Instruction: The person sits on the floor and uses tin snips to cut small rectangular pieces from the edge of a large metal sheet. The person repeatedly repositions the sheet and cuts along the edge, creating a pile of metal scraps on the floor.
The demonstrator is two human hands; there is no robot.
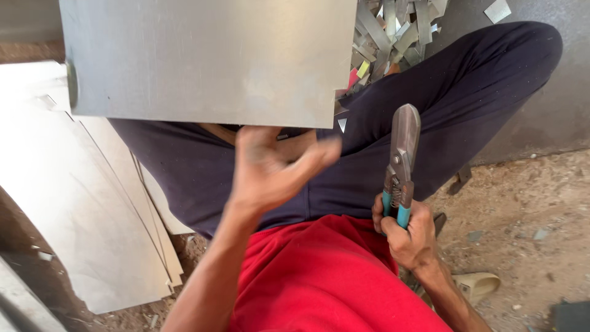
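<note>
Grey metal sheet (209, 58) propped over the lap, lower edge just above the open, blurred left hand (270, 169). Right hand (409, 230) clenched on the snips (399, 163), blades closed, upright beside the thigh. Best steadied at the sheet's edge, fingers clear of the blades.

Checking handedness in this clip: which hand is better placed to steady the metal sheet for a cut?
Left, probably. The left hand sits open right under the metal sheet edge, while the right hand is closed around the tin snips.

Metal sheet (209, 58) above, scrap pile (393, 31) beyond
</note>
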